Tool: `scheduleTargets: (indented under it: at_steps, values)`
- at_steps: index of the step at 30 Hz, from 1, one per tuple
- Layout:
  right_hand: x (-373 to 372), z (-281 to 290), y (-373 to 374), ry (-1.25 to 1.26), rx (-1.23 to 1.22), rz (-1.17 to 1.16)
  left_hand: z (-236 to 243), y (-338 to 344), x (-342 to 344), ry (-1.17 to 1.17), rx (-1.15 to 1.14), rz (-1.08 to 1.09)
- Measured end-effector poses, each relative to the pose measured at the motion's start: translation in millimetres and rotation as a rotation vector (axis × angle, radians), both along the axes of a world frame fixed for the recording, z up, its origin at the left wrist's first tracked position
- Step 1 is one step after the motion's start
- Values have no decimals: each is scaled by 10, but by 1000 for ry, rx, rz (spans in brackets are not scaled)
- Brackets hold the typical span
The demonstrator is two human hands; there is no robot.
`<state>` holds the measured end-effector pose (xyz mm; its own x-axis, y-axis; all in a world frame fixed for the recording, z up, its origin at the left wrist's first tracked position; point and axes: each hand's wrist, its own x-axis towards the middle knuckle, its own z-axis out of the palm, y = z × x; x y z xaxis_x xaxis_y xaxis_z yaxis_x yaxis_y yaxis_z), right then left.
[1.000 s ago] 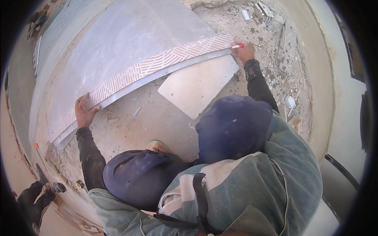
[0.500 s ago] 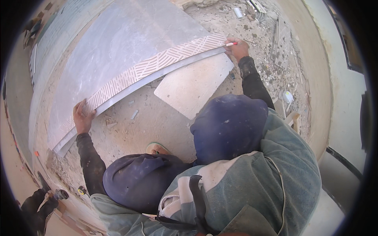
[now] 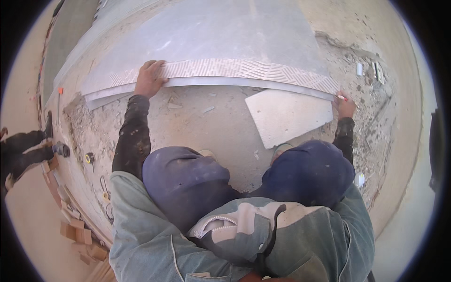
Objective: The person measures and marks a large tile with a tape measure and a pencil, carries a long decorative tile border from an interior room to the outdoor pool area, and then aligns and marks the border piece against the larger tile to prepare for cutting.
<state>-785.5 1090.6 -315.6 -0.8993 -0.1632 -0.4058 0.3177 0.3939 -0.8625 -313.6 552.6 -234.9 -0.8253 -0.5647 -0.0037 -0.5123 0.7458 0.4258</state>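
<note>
A wide grey sheet or slab (image 3: 206, 37) lies in front of me, its near edge crossing the view from left to right. Along that edge runs a pale strip (image 3: 211, 69) with a pinkish grooved pattern. Near its left part, my left hand (image 3: 150, 79) is closed over the edge, fingers on top and thumb at the near side. At the far right end, my right hand (image 3: 346, 108) is closed around a red-and-white pen (image 3: 342, 97), beside the strip's corner. Whether it also grips the edge is hard to make out.
A pale cut slab piece (image 3: 289, 115) lies on the dusty floor below the right half of the edge. Rubble (image 3: 371, 98) is scattered at the right. Leftward are a tape measure (image 3: 89, 158), wooden blocks (image 3: 77, 233) and another person's legs (image 3: 28, 148).
My view has turned, so the patterned edge now runs almost level instead of slanting. Both hands remain near the same parts of the edge, and the pen is still in my right hand.
</note>
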Motion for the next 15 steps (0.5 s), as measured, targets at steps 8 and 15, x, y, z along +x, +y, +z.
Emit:
scheduleTargets:
  at_steps: [8,15]
  values:
    - [-236,-264,83,-55,30,-6,59,45,75,-139,-22,104]
    - [-167,-193,19,-67,-3,-11,104,50,72,-222,18,123]
